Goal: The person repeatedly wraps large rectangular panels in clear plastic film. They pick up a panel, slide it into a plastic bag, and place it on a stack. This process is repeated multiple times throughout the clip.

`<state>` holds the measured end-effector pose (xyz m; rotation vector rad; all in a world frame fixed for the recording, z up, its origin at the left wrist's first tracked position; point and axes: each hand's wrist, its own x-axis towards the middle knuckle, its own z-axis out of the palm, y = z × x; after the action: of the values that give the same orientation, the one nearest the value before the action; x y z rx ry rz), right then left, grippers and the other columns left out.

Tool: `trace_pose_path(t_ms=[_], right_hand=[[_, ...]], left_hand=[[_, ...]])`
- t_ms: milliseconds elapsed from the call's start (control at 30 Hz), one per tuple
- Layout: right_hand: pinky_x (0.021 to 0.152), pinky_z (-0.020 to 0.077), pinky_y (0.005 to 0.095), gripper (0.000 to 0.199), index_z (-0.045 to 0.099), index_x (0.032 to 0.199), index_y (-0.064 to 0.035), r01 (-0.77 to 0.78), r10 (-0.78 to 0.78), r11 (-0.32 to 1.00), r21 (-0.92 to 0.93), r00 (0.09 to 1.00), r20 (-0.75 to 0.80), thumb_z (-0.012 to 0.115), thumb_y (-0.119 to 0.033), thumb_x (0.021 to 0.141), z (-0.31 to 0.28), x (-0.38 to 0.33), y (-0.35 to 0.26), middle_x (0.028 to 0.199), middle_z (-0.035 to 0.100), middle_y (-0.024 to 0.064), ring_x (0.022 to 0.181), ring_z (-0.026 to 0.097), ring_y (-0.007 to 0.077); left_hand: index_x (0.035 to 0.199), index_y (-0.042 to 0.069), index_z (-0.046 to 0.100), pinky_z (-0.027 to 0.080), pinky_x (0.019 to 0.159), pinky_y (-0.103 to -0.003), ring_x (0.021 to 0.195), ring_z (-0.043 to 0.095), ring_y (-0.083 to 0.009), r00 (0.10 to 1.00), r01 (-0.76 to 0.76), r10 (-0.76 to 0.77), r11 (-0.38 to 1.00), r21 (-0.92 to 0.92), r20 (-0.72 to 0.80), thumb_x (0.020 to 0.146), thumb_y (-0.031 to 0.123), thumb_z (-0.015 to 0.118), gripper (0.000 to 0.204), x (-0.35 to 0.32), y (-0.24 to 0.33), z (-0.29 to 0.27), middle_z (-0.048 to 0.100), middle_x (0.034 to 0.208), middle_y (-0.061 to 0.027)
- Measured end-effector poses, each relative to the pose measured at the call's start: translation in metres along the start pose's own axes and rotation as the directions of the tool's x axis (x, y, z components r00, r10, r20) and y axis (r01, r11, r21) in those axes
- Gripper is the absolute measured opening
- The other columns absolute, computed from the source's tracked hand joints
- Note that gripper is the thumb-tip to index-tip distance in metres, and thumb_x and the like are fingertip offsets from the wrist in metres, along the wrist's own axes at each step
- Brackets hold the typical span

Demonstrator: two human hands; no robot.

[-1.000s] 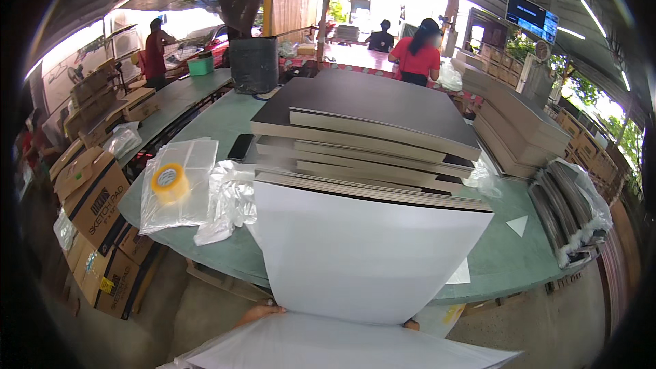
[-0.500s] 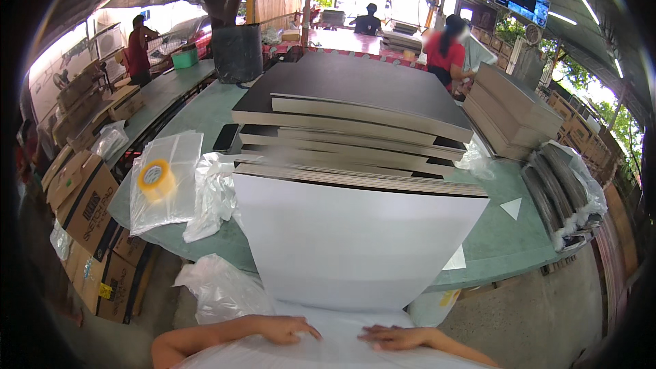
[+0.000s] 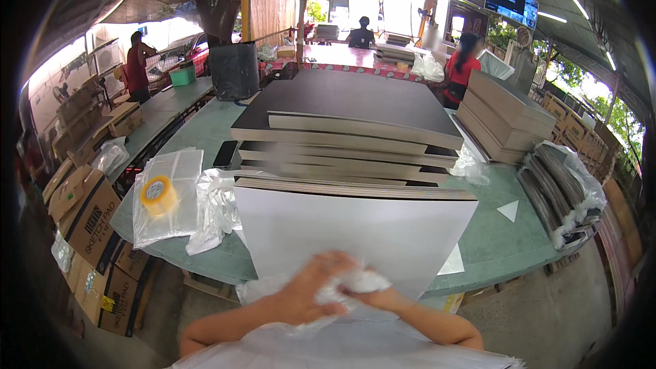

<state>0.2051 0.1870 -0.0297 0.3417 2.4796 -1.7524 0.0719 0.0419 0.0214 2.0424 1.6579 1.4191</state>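
My left hand [image 3: 316, 288] and my right hand [image 3: 371, 296] meet in front of a stack of large boards [image 3: 355, 222] whose front face is white. Bunched between them is crumpled clear plastic [image 3: 352, 283], with the fingers of both hands curled about it. Motion blurs the left fingertips. More of the plastic trails under my left wrist. Below my arms spreads a whitish sheet [image 3: 342, 350]. Behind the white face, further thick dark-topped boards [image 3: 369, 99] are piled up with pale edges toward me.
On the green table [image 3: 492, 232], left, lie clear plastic bags [image 3: 154, 215], a tape roll [image 3: 158, 195] and a phone [image 3: 226, 154]. A board stack [image 3: 506, 116] and wrapped dark bundles [image 3: 557, 191] stand right. Cartons [image 3: 102, 225] crowd the left. Several people are farther off.
Both hands have risen from low in front of me and come together on crumpled plastic. The bag that hung at the lower left has left that spot. The view has shifted slightly.
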Motion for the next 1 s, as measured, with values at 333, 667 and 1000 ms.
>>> trace_pose_path(t_ms=[333,667,1000], right_hand=[[0.077,0.0407,0.0283,0.049,0.047,0.107,-0.0012,-0.006,-0.016,0.975,0.22,0.995,0.098,0.069,-0.017,0.067,-0.021,-0.042,-0.011,0.102,0.053,0.0077,0.092,0.049,0.0146],[0.067,0.0424,0.0253,0.023,0.052,0.083,-0.0015,-0.201,0.142,0.92,0.336,0.971,0.192,0.066,-0.016,0.071,-0.053,-0.056,0.004,0.082,0.053,0.0028,0.077,0.051,0.0111],[0.057,0.0415,0.0237,0.027,0.045,0.088,-0.0015,-0.078,-0.09,0.64,0.765,0.98,0.175,0.064,-0.011,0.071,-0.003,-0.021,0.031,0.076,0.048,0.0032,0.068,0.047,0.0108]], left_hand=[[0.078,0.0,0.056,0.043,0.059,-0.021,0.065,0.052,-0.0068,0.773,0.394,-0.583,0.75,-0.532,-0.249,0.072,0.006,0.064,0.012,-0.001,-0.033,-0.029,0.058,0.072,-0.0022],[0.09,0.0,0.056,0.043,0.058,-0.022,0.068,0.052,-0.0106,0.983,0.16,-0.123,0.94,0.302,-0.138,0.072,0.006,0.064,0.021,0.009,-0.002,-0.044,0.057,0.083,-0.0093],[0.119,0.007,0.033,0.043,0.056,-0.022,0.064,0.049,-0.0097,0.768,0.635,-0.561,0.732,-0.248,0.31,0.064,0.006,0.069,0.065,-0.007,0.005,0.034,0.049,0.071,-0.0044]])
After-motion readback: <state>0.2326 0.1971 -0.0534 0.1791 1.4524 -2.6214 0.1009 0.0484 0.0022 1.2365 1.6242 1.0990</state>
